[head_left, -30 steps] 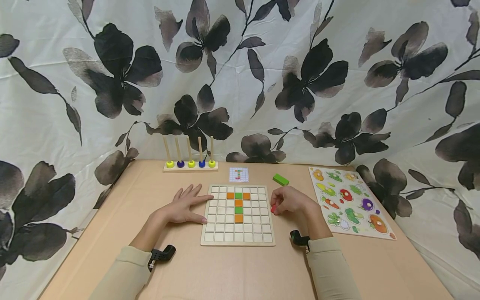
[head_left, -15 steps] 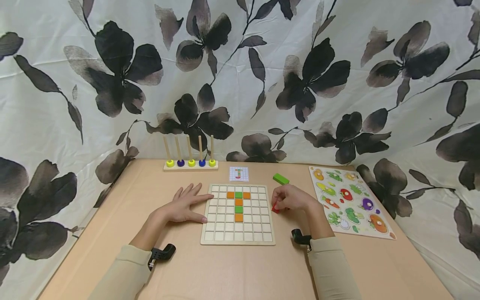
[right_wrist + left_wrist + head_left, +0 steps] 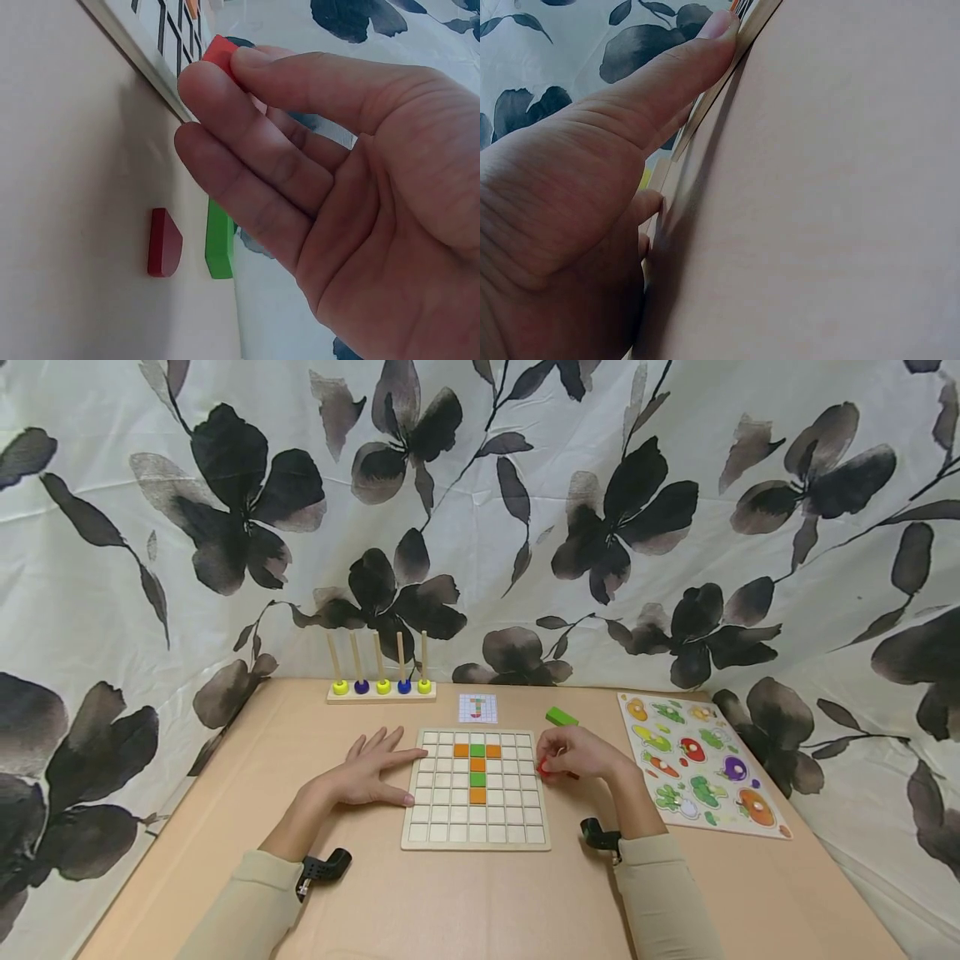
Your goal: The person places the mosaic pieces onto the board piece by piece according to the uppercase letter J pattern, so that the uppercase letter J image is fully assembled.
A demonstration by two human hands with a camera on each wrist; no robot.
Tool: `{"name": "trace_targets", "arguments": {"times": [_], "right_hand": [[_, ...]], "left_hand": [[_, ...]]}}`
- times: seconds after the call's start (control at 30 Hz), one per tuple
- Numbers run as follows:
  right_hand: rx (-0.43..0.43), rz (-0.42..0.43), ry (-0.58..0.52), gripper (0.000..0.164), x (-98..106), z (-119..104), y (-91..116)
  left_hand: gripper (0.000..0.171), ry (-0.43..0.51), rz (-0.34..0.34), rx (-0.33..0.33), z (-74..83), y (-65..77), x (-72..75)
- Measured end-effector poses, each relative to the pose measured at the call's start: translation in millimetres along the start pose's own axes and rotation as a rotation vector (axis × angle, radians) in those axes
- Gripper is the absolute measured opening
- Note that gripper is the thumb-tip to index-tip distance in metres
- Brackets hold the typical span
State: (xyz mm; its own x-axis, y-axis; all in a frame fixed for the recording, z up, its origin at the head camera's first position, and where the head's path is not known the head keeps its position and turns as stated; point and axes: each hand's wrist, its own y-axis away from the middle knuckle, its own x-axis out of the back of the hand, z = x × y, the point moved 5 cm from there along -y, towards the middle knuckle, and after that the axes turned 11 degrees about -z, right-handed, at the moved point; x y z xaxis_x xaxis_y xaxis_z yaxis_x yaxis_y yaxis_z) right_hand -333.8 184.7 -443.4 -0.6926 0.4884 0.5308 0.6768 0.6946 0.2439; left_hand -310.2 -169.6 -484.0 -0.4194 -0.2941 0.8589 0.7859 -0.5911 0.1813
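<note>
A pale wooden grid board (image 3: 442,835) lies on the table, with several orange and green squares forming a T shape in its cells. My left hand (image 3: 367,777) rests at the board's left side, fingers spread, with index finger and thumb touching its edge. By the right edge, my right hand (image 3: 577,755) pinches a small red block (image 3: 220,52) between thumb and fingers. In the right wrist view this block is held off the table, partly covered by the fingers. Below the hand lies a second red piece (image 3: 164,244) with a rounded side, beside a green block (image 3: 219,244).
Behind the board lies a small pattern card (image 3: 477,708). A peg stand (image 3: 381,697) with yellow and blue beads stands at the back left. On the right is a vegetable picture board (image 3: 712,764). A floral curtain (image 3: 480,527) hangs behind the table.
My right hand has shifted slightly left toward the board, and the red block has come up off the table in its fingers. The left hand stays in place.
</note>
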Motion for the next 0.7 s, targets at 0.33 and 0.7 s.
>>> {"name": "trace_targets", "arguments": {"times": [0.33, 0.7], "right_hand": [[0.096, 0.015, 0.049, 0.007, -3, -15, -6], [0.172, 0.01, 0.08, 0.011, -16, -31, -19]], "left_hand": [[0.081, 0.009, -0.008, 0.014, 1.8, 2.5, -0.2], [0.081, 0.019, -0.009, 0.012, 2.0, 2.7, 0.5]]}}
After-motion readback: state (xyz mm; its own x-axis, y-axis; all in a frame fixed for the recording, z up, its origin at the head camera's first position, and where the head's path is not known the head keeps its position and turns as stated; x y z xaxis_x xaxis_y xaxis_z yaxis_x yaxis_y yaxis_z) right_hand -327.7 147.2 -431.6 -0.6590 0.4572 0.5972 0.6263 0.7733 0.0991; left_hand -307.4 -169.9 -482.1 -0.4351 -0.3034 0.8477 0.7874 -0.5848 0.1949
